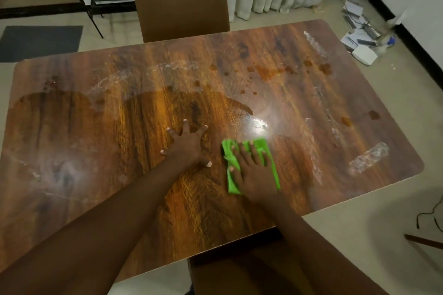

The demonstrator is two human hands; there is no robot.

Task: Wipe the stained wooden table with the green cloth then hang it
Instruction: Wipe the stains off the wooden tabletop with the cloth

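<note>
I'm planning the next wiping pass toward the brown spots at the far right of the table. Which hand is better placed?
Right. The right hand already presses the green cloth on the table, nearer the spots. The left hand lies flat, empty.

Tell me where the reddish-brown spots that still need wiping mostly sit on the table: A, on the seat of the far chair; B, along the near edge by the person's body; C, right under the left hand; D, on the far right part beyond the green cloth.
D: the reddish-brown spots cluster on the far right of the table, beyond the green cloth flattened under the right hand.
</note>
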